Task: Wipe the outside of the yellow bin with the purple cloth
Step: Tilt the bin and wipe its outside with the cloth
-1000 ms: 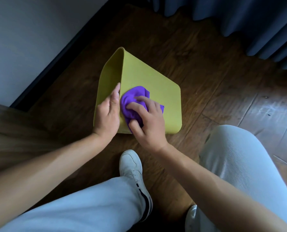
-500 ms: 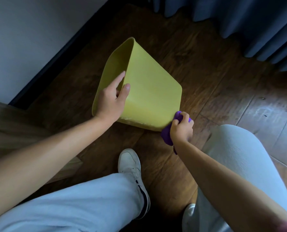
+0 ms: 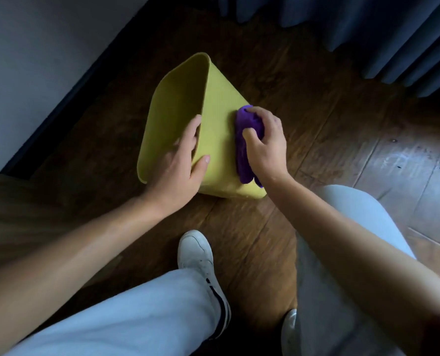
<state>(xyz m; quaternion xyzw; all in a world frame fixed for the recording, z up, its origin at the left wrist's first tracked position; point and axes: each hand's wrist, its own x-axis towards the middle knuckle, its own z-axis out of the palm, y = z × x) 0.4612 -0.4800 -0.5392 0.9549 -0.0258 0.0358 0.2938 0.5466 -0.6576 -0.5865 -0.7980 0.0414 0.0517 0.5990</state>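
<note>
Left hand [image 3: 181, 164] gripping yellow bin [image 3: 217, 140] rim (fingers inside); right hand [image 3: 266, 145] beside it, clutching purple cloth [image 3: 244, 147] against outer wall.

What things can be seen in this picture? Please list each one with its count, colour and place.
bin: 1, yellow, tipped on the floor, centre
cloth: 1, purple, pressed on the bin's outer side
floor: 1, dark brown wood, all around
wall: 1, pale, top left
curtain: 1, dark blue, top right
shoes: 2, white, bottom centre
trousers: 1 pair, light grey-blue, bottom
left hand: gripping the bin's rim
right hand: holding the cloth
</note>
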